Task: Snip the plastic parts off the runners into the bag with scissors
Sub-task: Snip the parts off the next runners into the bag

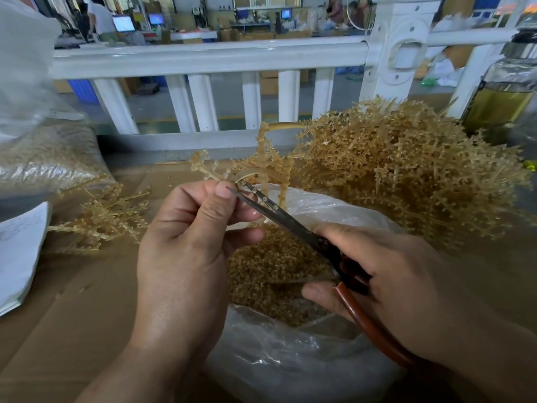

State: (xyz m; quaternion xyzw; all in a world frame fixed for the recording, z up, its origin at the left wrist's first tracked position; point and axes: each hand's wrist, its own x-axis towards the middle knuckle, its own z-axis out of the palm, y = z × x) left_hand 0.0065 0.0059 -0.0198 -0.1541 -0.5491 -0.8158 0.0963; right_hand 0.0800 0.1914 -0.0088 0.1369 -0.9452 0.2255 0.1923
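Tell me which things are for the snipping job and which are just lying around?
In the job: scissors, held runner, bag, runner pile, left hand, right hand.
Just lying about: papers, bottle, fence.

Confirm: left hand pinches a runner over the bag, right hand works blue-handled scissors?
No: the head view shows the scissors have reddish-brown handles, not blue. The left hand does pinch a runner over the bag; the right hand works them.

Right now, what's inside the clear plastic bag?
A heap of small amber plastic parts lies in the clear plastic bag. The left hand, right hand and scissors cover some; deeper contents are hidden.
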